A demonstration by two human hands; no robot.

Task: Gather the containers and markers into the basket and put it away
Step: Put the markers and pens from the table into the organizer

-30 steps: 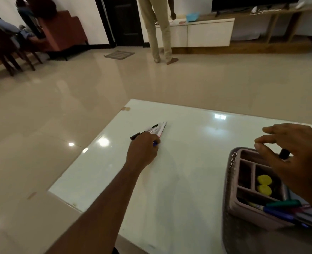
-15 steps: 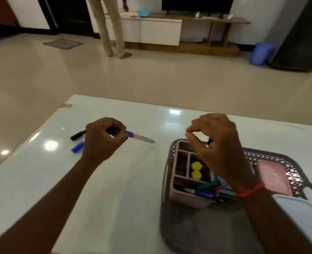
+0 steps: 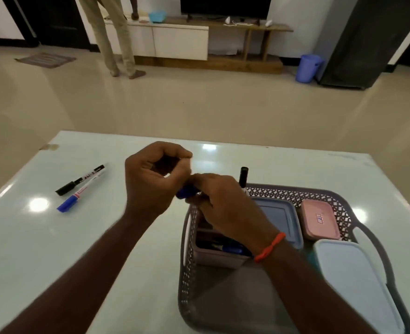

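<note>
Head view: the left hand (image 3: 153, 182) and right hand (image 3: 219, 208) meet above the grey basket's (image 3: 223, 309) left rim, both pinching a blue-capped marker (image 3: 187, 192). Two more markers, black-capped (image 3: 79, 180) and blue-capped (image 3: 81, 194), lie on the white table (image 3: 102, 249), well left of the basket.

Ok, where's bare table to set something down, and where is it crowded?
Free: the near-left table between the two loose markers and the basket, and the far strip behind it. Crowded: inside the basket.
</note>
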